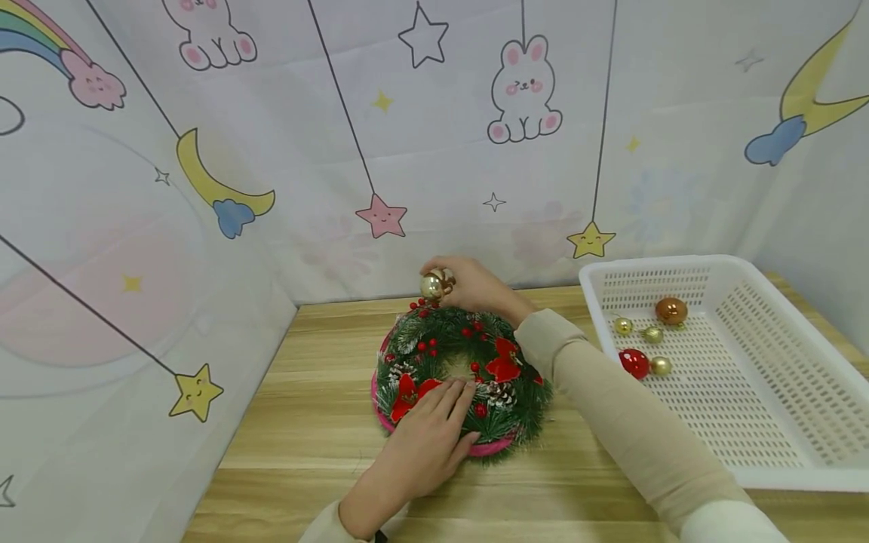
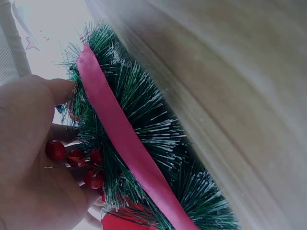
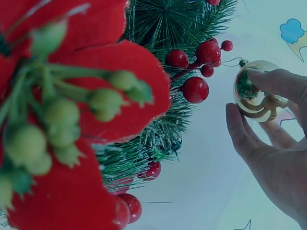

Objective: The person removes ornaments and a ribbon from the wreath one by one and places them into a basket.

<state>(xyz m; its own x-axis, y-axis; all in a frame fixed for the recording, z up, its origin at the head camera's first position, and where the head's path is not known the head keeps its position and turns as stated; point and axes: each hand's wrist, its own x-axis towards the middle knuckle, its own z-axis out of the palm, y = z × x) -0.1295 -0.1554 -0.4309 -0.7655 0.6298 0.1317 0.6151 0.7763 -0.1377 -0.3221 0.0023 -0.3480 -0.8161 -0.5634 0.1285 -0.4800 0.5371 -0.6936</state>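
A green Christmas wreath (image 1: pixel 444 326) with red flowers, red berries and pinecones lies on the wooden table. My left hand (image 1: pixel 431 434) rests on its near side, the fingers fairly straight over the front toward the centre. In the left wrist view a pink ribbon (image 2: pixel 115 129) runs round the wreath's outer edge, close to the thumb. At the far edge my right hand (image 1: pixel 478 286) holds a shiny gold Christmas ball (image 1: pixel 431 286) between thumb and fingers. The right wrist view shows the ball's thin wire loop beside a sprig of red berries (image 3: pixel 195 89).
A white plastic basket (image 1: pixel 808 477) stands on the right with a red ball (image 1: pixel 634 363), an orange-brown ball (image 1: pixel 671 311) and several small gold balls (image 1: pixel 653 334) inside. A printed cloth (image 1: pixel 462 166) hangs behind the wooden table (image 1: pixel 305 407) and along its sides.
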